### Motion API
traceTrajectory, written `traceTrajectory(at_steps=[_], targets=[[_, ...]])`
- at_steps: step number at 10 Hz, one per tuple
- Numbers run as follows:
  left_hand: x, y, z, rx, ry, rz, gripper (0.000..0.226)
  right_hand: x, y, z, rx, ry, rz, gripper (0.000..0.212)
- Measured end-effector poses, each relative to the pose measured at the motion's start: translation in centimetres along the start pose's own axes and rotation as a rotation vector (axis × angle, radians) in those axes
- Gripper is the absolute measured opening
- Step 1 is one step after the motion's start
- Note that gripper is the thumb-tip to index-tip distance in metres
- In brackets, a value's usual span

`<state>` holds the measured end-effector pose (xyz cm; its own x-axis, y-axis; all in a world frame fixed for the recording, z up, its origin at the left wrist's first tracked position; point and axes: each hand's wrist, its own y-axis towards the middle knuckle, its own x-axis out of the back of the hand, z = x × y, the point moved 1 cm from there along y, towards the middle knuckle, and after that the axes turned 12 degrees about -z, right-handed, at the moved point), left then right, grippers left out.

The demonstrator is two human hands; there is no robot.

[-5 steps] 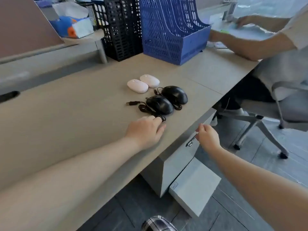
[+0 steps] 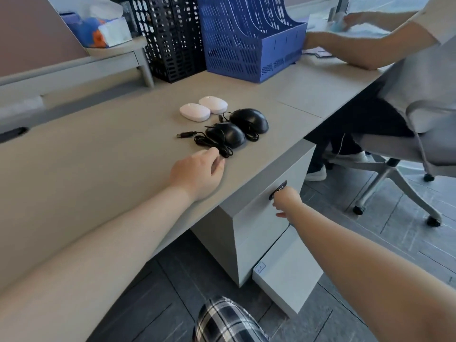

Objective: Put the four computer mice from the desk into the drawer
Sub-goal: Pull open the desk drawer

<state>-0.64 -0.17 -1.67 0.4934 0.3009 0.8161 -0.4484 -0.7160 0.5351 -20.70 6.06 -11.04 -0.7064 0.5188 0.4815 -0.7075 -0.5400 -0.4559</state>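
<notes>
Grey-beige worktop (image 2: pixel 98 169) fills the left of the view, with a black mesh file rack (image 2: pixel 170 38) and a blue file rack (image 2: pixel 246 38) at its far edge and a seated person (image 2: pixel 407 58) at the right. Four mice lie close together near the front edge. The two white mice (image 2: pixel 195 112) (image 2: pixel 213 104) sit side by side, touching, long axes running left to right. The two black mice (image 2: pixel 225 135) (image 2: pixel 249 120) lie just in front of them, long axes slanting from far left to near right, their cords (image 2: pixel 212 145) coiled on the left with a plug (image 2: pixel 186 135) pointing left.

The left hand (image 2: pixel 197 176) rests on the worktop, fingers loosely curled and empty, their tips just beside the cord coil. The right hand (image 2: pixel 287 199) is at the drawer (image 2: pixel 259 218) front under the worktop edge, fingers hooked at the dark handle (image 2: pixel 278 190); how firmly they grip I cannot tell.

Compared with half a second ago, the left hand has drawn slightly back from the nearer black mouse, and the right hand has closed in on the handle. The mice have not moved.
</notes>
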Motion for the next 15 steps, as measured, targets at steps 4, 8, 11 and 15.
traceTrajectory(at_steps=[4,8,11,15], targets=[[0.2,-0.2,-0.1,-0.044,0.041,0.019,0.021,0.4,0.8,-0.3,-0.038,-0.269,0.105,0.039],[0.8,-0.2,-1.1,-0.073,0.150,0.050,0.023,6.1,0.2,0.2,0.856,-0.577,-0.290,0.034],[1.7,-0.6,-2.0,-0.003,0.180,0.249,0.042,6.2,-1.0,1.2,0.753,-1.141,-0.079,0.035],[4.0,-1.6,-3.4,-0.010,0.239,0.322,0.036,12.9,-2.4,-2.9,0.470,-1.294,-0.074,0.024]])
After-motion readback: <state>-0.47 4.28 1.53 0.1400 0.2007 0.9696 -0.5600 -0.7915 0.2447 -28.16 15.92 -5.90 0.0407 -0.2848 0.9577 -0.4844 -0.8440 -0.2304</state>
